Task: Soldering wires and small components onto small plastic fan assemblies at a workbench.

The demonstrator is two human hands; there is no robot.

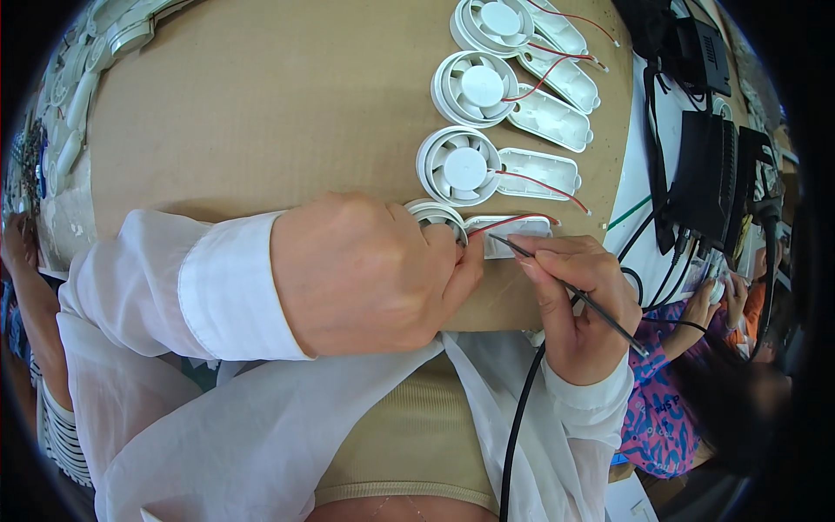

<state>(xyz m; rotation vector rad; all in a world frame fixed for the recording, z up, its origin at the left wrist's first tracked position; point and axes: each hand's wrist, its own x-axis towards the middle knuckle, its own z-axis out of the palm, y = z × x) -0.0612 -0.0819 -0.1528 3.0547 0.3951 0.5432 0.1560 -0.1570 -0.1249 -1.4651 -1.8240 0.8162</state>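
My left hand [365, 274] curls over the nearest white handheld fan [428, 209], fingers closed on its round head and hiding much of it. The fan's open handle shell [531, 227] points right, with a thin red wire [520, 217] running along its upper edge. In my right hand [587, 300] is a pair of dark, slim tweezers [602, 315], pinched like a pen. Their pointed tip is over the handle shell, close to the red wire; whether it touches cannot be made out.
Several like fans [465, 168] with open handles and red wires line the cardboard-covered table [261, 113] ahead. Black boxes [706, 174] and cables stand at right. White plastic parts [78, 104] pile up at far left. Other people's hands [700, 304] show at both sides.
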